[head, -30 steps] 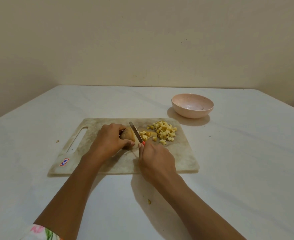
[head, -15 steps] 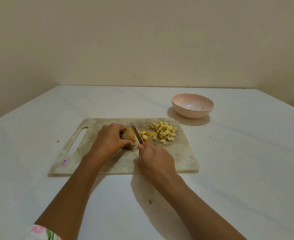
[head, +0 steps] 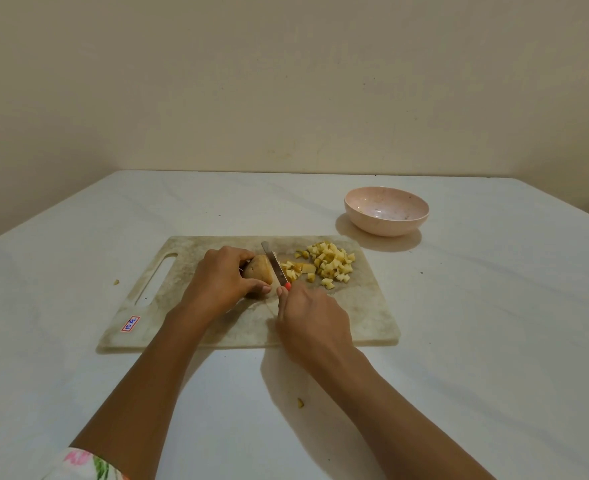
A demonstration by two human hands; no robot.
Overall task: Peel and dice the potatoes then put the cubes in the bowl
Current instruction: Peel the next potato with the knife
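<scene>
1. The potato [head: 259, 273] lies on the cutting board [head: 196, 251], partly under the left hand [head: 222, 284]. Its visible surface is brown; whether that is skin or shadow cannot be told.
2. The left hand is closed over the potato's far-left side, fingers curled on top and thumb low at the near edge. Judged purpose: to pin it so it cannot roll under the blade.
3. The right hand [head: 312, 322] is closed around the handle of a knife [head: 275, 263]; only a red end of the handle shows above the fingers. The blade runs away from the right hand and rests against the potato's exposed right face, just beside the left thumb. Judged step: slicing a further piece off the potato.
4. The diced cubes [head: 331, 263] are heaped on the board beyond the right hand, with a few loose pieces lying between the heap and the blade. Judged reason: cut pieces are pushed clear of the cutting line.
5. The bowl [head: 386, 211] stands on the bench [head: 493, 323] beyond the board, further out and to the right of the right hand. It appears to hold no cubes, so transfer is outstanding.
6. The board is pale, stained, with a handle slot and a small label [head: 130, 323] to the left of the left hand.
7. The bench is white; small scraps [head: 300, 402] lie on it near the right forearm and left of the board. A plain cream wall [head: 286, 81] closes the room behind.
</scene>
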